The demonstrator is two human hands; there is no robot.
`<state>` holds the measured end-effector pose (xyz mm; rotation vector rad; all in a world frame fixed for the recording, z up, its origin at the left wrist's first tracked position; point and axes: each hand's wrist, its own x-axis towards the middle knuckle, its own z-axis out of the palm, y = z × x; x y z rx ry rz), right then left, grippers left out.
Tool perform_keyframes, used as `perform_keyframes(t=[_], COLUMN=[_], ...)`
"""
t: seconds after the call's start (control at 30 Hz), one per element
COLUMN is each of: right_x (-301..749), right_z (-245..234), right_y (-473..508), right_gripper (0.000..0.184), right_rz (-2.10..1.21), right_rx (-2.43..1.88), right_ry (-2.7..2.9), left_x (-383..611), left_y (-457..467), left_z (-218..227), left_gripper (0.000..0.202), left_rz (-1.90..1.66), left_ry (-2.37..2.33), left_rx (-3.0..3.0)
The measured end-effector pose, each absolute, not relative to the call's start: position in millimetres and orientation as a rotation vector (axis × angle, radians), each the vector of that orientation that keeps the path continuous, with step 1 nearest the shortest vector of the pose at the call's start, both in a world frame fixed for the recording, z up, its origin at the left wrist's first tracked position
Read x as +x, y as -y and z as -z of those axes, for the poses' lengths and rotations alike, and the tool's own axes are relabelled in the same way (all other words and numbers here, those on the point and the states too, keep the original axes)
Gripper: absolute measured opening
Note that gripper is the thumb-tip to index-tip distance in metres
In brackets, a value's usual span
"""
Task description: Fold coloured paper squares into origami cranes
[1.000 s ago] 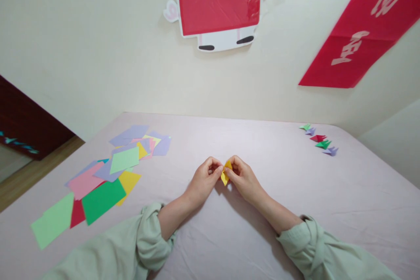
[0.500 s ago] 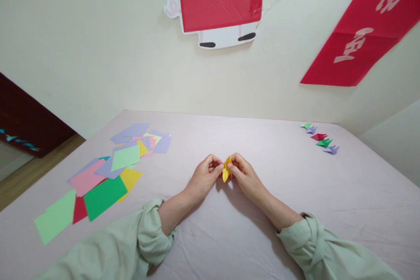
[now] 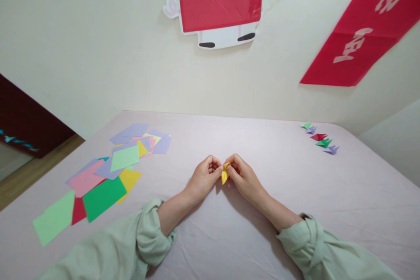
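Observation:
A small folded piece of yellow paper (image 3: pixel 225 176) is pinched between my two hands, just above the table's middle. My left hand (image 3: pixel 206 175) grips its left edge between thumb and fingers. From the other side, my right hand (image 3: pixel 242 176) presses the paper with its thumb, the fingers curled behind. One pointed end hangs down toward me; part of the upper fold is covered by my fingers.
Loose sheets of coloured paper, among them a green sheet (image 3: pixel 104 199) and a pink sheet (image 3: pixel 87 178), overlap on the left of the pale table (image 3: pixel 210 245). Several folded paper cranes (image 3: pixel 324 142) stand in a row at the far right. A wall rises behind.
The yellow paper has turned slightly between my fingers, and its upper point is now lower and more covered. Both hands keep about the same place.

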<state>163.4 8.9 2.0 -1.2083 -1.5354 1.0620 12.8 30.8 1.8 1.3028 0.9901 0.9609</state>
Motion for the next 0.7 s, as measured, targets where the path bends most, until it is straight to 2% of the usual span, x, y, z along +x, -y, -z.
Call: perform_keyframes(t=[0.23,0.4,0.6,0.7], right_x=[165.1,166.1,165.3,163.5], right_z=[-5.0,-6.7,-8.6,-8.1], right_y=[-8.7,-8.3,-7.0,-6.6], right_gripper=[0.022,0.026,0.027,0.019], right_rz=[-0.953,-0.924,-0.944,-1.033], right_rx=[-1.285,-1.294,-1.269,-1.259], right_ry=[1.57,1.597,1.606,1.558], left_x=[12.4,12.7,11.6,11.9], left_y=[-30.0,-30.2,-30.2,-30.3], left_z=[0.0,-0.7,2.7,4.4], left_gripper=[0.013,0.017,0.017,0.017], left_rz=[-0.961,-0.945,-0.946,-0.957], left_ry=[-1.011,-1.01,-1.009,-1.02], left_rx=[1.38,1.409,1.426,1.428])
